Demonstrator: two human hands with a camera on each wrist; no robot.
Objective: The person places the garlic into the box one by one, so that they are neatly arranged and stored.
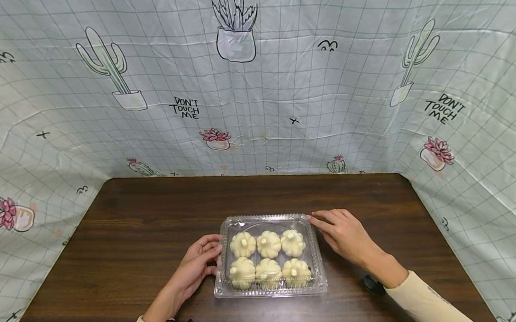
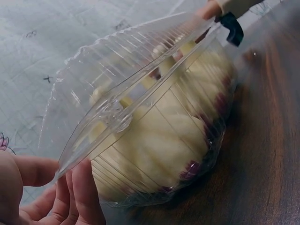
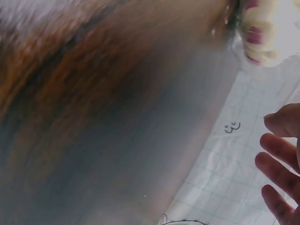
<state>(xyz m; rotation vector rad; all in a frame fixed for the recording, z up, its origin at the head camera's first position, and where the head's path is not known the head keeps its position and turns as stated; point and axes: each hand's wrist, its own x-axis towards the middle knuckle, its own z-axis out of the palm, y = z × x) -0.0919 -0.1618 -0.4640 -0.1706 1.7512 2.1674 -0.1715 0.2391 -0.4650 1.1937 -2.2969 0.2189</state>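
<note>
A clear plastic clamshell container (image 1: 270, 293) sits on the table with its lid over several pale garlic bulbs (image 1: 269, 244). The bulbs lie in two rows, stems up, and show purple patches low down in the left wrist view. At the container's left side my left hand (image 1: 196, 263) pinches the rim between thumb and fingers. My right hand (image 1: 345, 235) is at the far right corner, its fingers extended toward the edge. In the right wrist view those fingers (image 3: 279, 171) are spread, and a garlic bulb (image 3: 267, 33) shows at the top.
The dark wooden table (image 1: 145, 223) extends around the container. A pale grid-patterned cloth (image 1: 265, 85) printed with cacti hangs behind it and along both sides. Dark wrist straps are partly visible, one at the right wrist (image 1: 373, 284).
</note>
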